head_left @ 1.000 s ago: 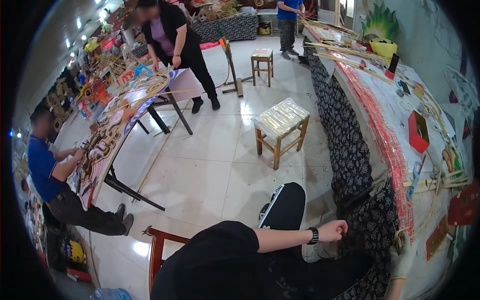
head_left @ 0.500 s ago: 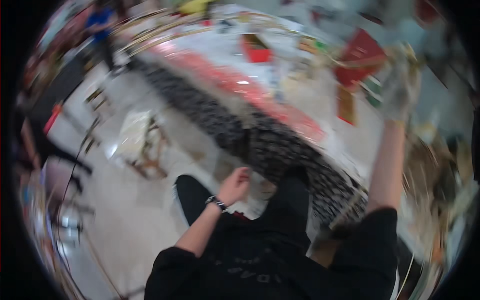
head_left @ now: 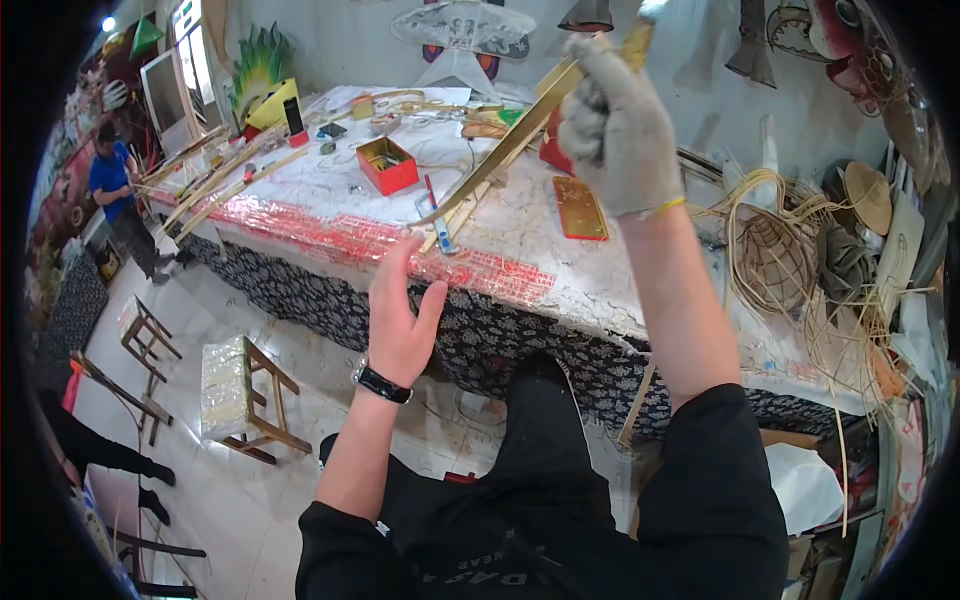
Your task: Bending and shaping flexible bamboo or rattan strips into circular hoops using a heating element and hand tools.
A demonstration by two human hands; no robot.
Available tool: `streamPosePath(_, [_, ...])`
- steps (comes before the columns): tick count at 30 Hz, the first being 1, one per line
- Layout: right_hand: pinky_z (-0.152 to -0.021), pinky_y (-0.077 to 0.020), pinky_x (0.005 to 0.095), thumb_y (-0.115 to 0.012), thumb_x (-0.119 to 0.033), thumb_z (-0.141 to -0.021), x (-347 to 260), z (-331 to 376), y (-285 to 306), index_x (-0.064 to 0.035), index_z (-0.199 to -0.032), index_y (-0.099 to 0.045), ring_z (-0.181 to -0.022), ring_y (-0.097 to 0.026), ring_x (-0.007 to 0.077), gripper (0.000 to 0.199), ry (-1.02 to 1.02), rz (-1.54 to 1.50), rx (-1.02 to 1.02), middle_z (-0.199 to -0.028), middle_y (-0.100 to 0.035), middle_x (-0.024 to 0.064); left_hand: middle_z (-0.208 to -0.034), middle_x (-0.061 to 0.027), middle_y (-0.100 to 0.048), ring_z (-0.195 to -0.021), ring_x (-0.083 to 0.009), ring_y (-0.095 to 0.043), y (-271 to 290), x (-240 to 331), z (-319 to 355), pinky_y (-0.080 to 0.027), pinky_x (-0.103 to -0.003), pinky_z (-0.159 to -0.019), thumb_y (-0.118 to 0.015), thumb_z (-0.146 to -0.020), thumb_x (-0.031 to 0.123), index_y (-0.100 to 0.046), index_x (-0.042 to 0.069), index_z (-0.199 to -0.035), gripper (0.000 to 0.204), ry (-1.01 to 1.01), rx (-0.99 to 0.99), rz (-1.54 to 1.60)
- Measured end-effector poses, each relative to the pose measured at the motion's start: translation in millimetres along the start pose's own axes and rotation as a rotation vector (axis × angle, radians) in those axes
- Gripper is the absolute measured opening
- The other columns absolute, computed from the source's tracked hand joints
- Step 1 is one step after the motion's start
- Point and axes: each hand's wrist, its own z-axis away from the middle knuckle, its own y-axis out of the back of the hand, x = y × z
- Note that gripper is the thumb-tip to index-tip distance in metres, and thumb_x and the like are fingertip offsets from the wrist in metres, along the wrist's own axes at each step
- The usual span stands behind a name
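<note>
In a grey-white work glove, my right hand (head_left: 622, 135) is raised over the table and closed around a long, bent bamboo strip (head_left: 505, 150). A shiny yellowish piece (head_left: 638, 45) sticks up above this fist; whether it is part of the same strip, I cannot tell. My left hand (head_left: 398, 315) is bare, with thumb and fingers apart, and wears a dark-banded watch (head_left: 383, 384). Its fingertips come close to the strip's lower end; contact is unclear. Beyond them lies a blue-and-red slim tool (head_left: 440, 225) on the table.
The long table (head_left: 335, 195) carries a red open box (head_left: 387, 166), a red-rimmed golden tray (head_left: 580, 208) and several bamboo strips. A woven basket frame (head_left: 772, 260) with loose cane stands at right. Wooden stools (head_left: 250, 390) are at left. A person in blue (head_left: 112, 190) stands at the far left.
My view has lifted toward the table and wall. My left hand has risen from near my lap toward the table edge and opened. The bamboo strip now shows clearly in my right hand.
</note>
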Motion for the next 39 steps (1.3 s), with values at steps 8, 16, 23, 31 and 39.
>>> streamPosePath(8, [-0.039, -0.0215, 0.0195, -0.062, -0.023, -0.098, -22, -6, -38, -0.0127, -0.097, -0.061, -0.045, -0.028, 0.0025, 0.010, 0.078, -0.107, 0.041, -0.062, -0.032, -0.0085, -0.129, -0.0201, -0.057, -0.123, -0.0368, -0.052, 19, -18, -13, -0.035, -0.045, -0.109, -0.060, -0.094, 0.014, -0.052, 0.000, -0.132, 0.041, -0.079, 0.248, -0.288])
streamPosePath(16, [-0.037, -0.0166, 0.0157, -0.046, -0.019, -0.105, -31, -19, -15, -0.0044, -0.131, -0.059, -0.045, -0.022, -0.0022, 0.032, -0.044, -0.277, -0.310, -0.066, -0.031, -0.0108, -0.091, -0.0106, -0.066, -0.083, -0.0252, -0.063, 42, -9, 10, -0.049, -0.033, -0.077, -0.057, -0.099, 0.016, -0.061, 0.001, -0.106, 0.017, 0.034, 0.020, 0.218])
streamPosePath(23, [-0.070, -0.0445, 0.0239, -0.061, -0.021, -0.097, 88, -37, 4, -0.0005, -0.107, -0.063, -0.077, -0.055, 0.0060, 0.022, -0.140, 0.706, -0.630, -0.080, -0.057, -0.0031, -0.084, 0.0046, -0.054, -0.069, -0.0040, -0.047, 107, -58, 123, -0.037, -0.020, -0.059, -0.046, -0.107, 0.035, -0.055, 0.011, -0.109, 0.025, 0.565, 0.382, 0.437])
streamPosePath(31, [-0.071, -0.0509, 0.0303, -0.062, -0.023, -0.097, 219, 13, -56, -0.0039, -0.101, -0.068, -0.080, -0.064, 0.0138, 0.020, -0.212, 0.791, -1.108, -0.087, -0.067, 0.0037, -0.069, 0.0045, -0.035, -0.057, -0.0067, -0.031, 180, -70, 179, -0.028, -0.023, -0.052, -0.040, -0.109, 0.036, -0.044, 0.013, -0.091, 0.029, 0.679, 0.731, 0.843])
streamPosePath(39, [-0.057, -0.0471, 0.0251, -0.061, -0.019, -0.098, 283, 50, -166, -0.0054, -0.111, -0.065, -0.059, -0.057, 0.0112, 0.019, -0.435, 0.136, -0.501, -0.084, -0.065, 0.0004, -0.069, 0.0040, -0.035, -0.057, -0.0075, -0.032, 180, -66, 218, -0.027, -0.022, -0.052, -0.040, -0.108, 0.032, -0.046, 0.013, -0.091, 0.026, 0.623, 0.776, 0.877])
